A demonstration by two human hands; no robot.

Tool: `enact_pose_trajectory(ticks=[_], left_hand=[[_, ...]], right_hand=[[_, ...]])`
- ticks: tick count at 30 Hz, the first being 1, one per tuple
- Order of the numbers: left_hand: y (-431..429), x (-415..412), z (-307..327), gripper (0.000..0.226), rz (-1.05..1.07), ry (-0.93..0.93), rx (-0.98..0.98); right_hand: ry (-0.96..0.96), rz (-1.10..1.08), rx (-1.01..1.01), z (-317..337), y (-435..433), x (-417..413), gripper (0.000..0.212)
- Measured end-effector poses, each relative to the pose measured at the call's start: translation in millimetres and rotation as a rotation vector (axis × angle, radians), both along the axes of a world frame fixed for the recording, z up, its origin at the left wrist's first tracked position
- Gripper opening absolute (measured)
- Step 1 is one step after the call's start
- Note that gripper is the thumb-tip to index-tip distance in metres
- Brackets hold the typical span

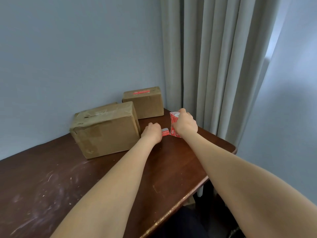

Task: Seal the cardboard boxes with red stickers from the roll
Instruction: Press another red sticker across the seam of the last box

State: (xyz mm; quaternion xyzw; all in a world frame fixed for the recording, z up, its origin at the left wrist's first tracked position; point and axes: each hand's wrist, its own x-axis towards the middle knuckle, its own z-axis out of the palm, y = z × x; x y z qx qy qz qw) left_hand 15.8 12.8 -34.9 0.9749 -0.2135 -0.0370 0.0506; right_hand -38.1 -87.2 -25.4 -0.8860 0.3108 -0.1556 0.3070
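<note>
Scuffed dark wooden table (51,186), blue wall (68,48), grey curtain (214,66), sticker (165,131), roll (173,118)

A scuffed dark wooden worktop (51,182) stood against a pale blue wall (77,48), grey curtains (214,66) hanging beside.

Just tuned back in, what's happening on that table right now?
A person's right hand grips the sticker roll over the table, while the left hand pinches a red sticker beside the roll's loose end. The far box already has a red seal on top; the near box shows none.
</note>
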Motion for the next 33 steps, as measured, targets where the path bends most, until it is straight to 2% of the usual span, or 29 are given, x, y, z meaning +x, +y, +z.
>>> enact_pose_trajectory(ticks=[5, 9, 16, 23, 29, 33], left_hand=[[-2.1, 4.1, -1.9, 0.043, 0.023, -0.006, 0.032], [-2.2, 6.4, 3.5, 0.037, 0.052, 0.078, 0.042], [3.2, 0.4, 15.5, 0.052, 0.096, 0.166, -0.084], [15.6, -12.5, 25.9, 0.067, 0.153, 0.317, -0.340], [22.5, -19.8, 27.9, 0.057, 0.119, 0.366, -0.377], [28.9, -21.3, 30.6, 0.062, 0.126, 0.371, -0.376]], right_hand=[[-0.039, -0.012, 0.007, -2.7, 0.0, 9.0, 0.054], [-0.055, -0.035, 0.036, -5.1, 1.0, 9.5, 0.058], [-0.023, -0.022, 0.029, -3.3, 2.9, 5.2, 0.060], [-0.001, -0.006, 0.022, -2.3, 4.4, 0.4, 0.072], [0.028, 0.027, 0.042, 1.1, 2.4, -5.2, 0.085], [0.051, 0.055, 0.042, 5.9, 2.9, -11.6, 0.096]])
